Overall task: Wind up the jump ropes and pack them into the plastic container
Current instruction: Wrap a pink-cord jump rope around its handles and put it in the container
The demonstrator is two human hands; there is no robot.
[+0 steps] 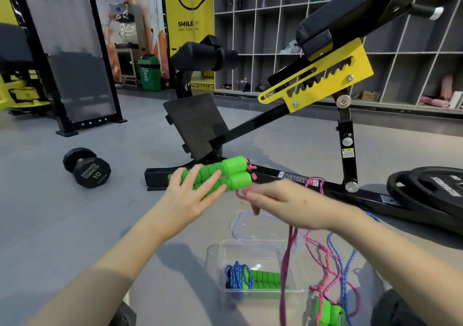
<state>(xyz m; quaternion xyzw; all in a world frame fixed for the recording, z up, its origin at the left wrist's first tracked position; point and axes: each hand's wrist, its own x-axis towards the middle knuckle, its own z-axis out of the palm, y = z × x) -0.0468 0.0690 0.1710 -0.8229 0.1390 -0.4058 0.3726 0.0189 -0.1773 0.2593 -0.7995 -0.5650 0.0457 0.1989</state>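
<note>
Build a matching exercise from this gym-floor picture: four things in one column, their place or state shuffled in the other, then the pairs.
Things
1. pair of green handles
2. blue rope
3. dumbbell
4. pink rope

Place or state
A. wound up inside the plastic container
B. lying on the floor, left of the bench
C. held up by the left hand
D. pinched by the right hand, hanging loose

Pairs: 1-C, 2-A, 3-B, 4-D
</note>
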